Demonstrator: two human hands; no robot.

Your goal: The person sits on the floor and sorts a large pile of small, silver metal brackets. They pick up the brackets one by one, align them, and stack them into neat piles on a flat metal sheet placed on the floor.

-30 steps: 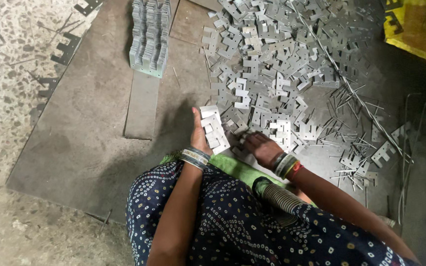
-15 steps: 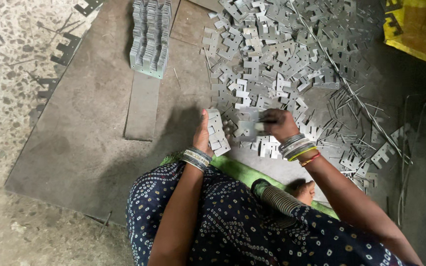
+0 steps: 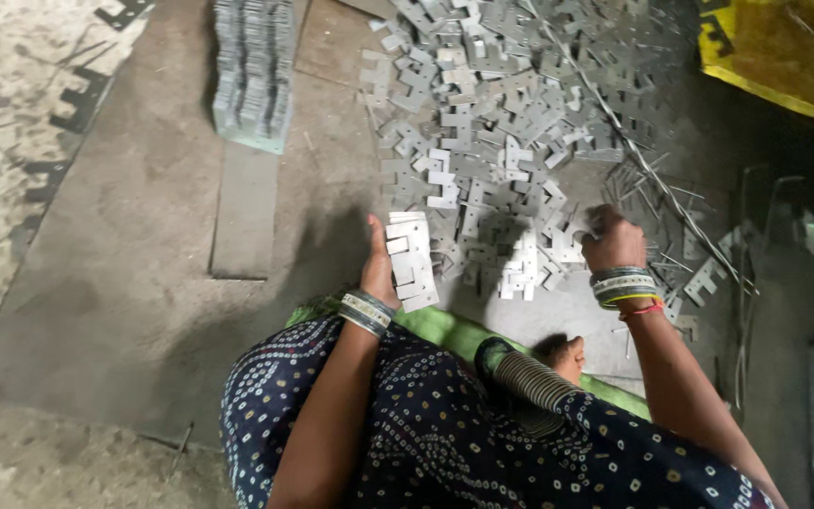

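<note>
The left hand (image 3: 379, 273) holds a small stack of metal plates (image 3: 412, 261), its grip closed around their left edge with the thumb side hidden behind them. The plates are flat, dull grey stampings with stepped, notched outlines, laid face to face so their edges line up roughly. The stack's long axis runs away from the person, leaning slightly left at its far end, and it stands on the floor near the near edge of the grey floor sheet (image 3: 134, 283). The right hand (image 3: 611, 240) is down in the loose heap of plates (image 3: 492, 123) that spreads over the far right part of the sheet, fingers curled in a narrow grip on one or more pieces; which ones I cannot tell. A neat row of stacked plates (image 3: 252, 71) sits by the sheet's far edge, its long axis also running away from the person. Thin metal strips (image 3: 647, 174) lie scattered to the right of the heap.
</note>
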